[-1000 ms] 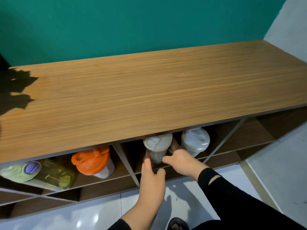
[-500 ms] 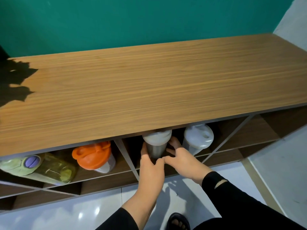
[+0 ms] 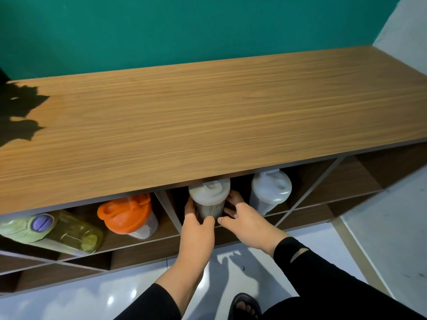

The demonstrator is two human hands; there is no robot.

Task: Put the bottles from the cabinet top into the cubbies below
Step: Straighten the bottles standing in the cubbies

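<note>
Hands wrapped the cream-lidded shaker bottle (image 3: 209,199) upright in the middle cubby (image 3: 175,218): left hand (image 3: 196,229) clasped its left side, right hand (image 3: 245,220) its right, fingers seemingly reaching behind. White-lidded shaker (image 3: 270,192) stood beside it.

A beige-lidded bottle (image 3: 209,199) is standing upright in the middle cubby, low centre of the frame. Right of it, a white-lidded bottle (image 3: 270,192) is standing in the same cubby. At lower left, an orange-lidded bottle (image 3: 127,215) is sitting tilted, and a green bottle (image 3: 53,229) is lying on its side.
</note>
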